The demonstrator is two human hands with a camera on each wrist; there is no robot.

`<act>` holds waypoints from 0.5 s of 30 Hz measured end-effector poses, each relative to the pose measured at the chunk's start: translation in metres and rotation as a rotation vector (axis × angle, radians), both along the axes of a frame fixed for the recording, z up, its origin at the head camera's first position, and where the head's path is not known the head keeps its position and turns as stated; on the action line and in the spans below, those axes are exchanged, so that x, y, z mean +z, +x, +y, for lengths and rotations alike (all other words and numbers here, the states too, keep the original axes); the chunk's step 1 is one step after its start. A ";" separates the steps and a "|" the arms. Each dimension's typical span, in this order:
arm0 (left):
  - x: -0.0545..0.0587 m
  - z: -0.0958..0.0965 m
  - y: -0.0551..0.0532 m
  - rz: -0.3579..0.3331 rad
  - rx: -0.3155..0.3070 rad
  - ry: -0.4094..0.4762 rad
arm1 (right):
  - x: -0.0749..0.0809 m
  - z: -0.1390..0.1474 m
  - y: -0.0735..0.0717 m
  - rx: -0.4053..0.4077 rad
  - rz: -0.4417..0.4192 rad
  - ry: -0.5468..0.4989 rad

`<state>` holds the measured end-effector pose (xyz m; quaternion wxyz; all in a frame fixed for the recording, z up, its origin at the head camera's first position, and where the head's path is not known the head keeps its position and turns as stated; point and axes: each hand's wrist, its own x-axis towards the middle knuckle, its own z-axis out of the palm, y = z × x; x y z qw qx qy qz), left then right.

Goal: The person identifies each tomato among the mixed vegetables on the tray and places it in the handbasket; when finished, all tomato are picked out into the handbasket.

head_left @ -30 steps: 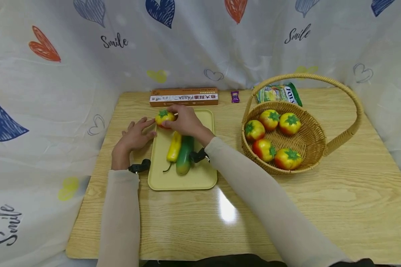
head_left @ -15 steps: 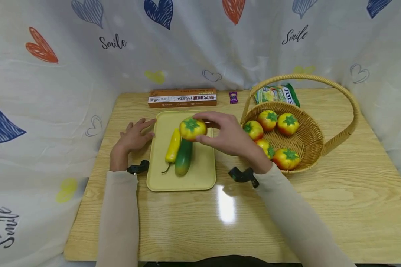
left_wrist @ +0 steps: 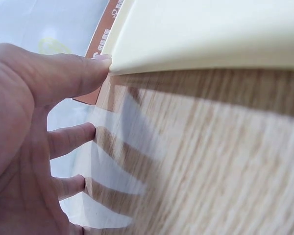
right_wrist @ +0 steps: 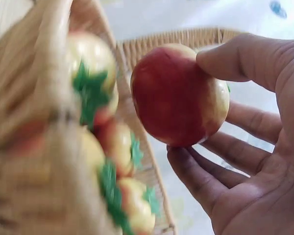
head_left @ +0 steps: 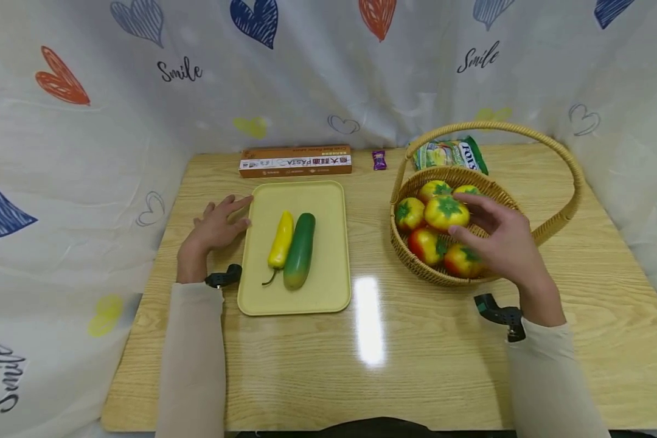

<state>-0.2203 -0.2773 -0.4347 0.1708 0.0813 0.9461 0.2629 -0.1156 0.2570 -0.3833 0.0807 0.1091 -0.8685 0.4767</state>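
My right hand point(head_left: 500, 240) grips a yellow-and-red tomato point(head_left: 447, 213) with a green star-shaped leaf cap. Thumb and fingertips hold it by its sides, over the wicker basket point(head_left: 416, 267). Several more such tomatoes lie in the basket, among them one tomato point(head_left: 409, 214) at its left wall. In the right wrist view the held tomato point(right_wrist: 174, 95) shows its red underside. My left hand point(head_left: 215, 228) rests with fingers spread at the left edge of a pale yellow tray point(head_left: 328, 292). The left wrist view has a fingertip at the rim of the tray point(left_wrist: 210, 39).
A yellow pepper point(head_left: 281, 243) and a green cucumber point(head_left: 300, 252) lie side by side on the tray. Behind it sits a pasta box point(head_left: 295, 162), with a small purple sweet point(head_left: 379, 160) to its right. A green snack bag point(head_left: 451, 155) lies behind the basket, whose tall handle point(head_left: 572, 182) arches over it.
My right hand has taken the tomato off the back left of the tray and carried it right, to above the basket. The left hand has stayed by the tray.
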 end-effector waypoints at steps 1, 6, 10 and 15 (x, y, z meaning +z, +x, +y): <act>0.000 0.000 0.000 0.000 0.001 0.000 | -0.001 0.004 0.001 -0.015 0.002 0.002; -0.001 0.000 -0.002 0.003 0.013 0.004 | -0.005 0.014 0.000 -0.055 -0.012 0.036; -0.002 0.000 -0.001 0.005 0.011 0.012 | -0.011 0.016 -0.003 -0.068 -0.071 0.104; -0.002 0.000 0.000 0.006 0.004 0.024 | -0.013 0.019 -0.003 -0.086 -0.078 0.157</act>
